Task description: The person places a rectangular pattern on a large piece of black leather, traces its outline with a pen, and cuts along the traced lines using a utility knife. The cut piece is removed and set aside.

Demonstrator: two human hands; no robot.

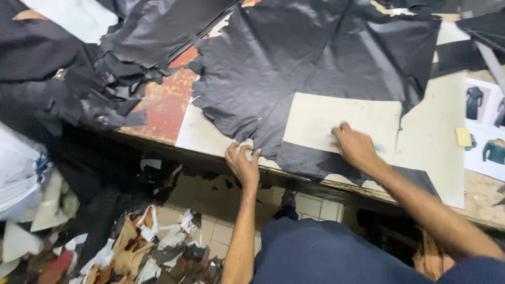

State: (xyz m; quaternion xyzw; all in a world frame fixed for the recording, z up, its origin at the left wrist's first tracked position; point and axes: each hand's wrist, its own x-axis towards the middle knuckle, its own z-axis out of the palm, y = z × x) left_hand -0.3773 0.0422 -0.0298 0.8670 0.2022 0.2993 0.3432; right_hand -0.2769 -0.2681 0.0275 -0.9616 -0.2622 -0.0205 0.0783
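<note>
A large black leather hide (294,63) lies spread over the worktable (168,105). A pale cardboard pattern piece (336,118) rests on its near part. My right hand (355,147) presses on the pattern's lower edge, fingers curled round a small light-blue marker that is mostly hidden. At the table's near edge, my left hand (243,164) grips the ragged edge of the hide with fingers bent over it.
Black leather offcuts (100,94) pile up at the table's left. Printed sheets with garment pictures (484,126) and a yellow note (463,137) lie at the right. Scraps of brown, white and black material (137,247) litter the tiled floor below.
</note>
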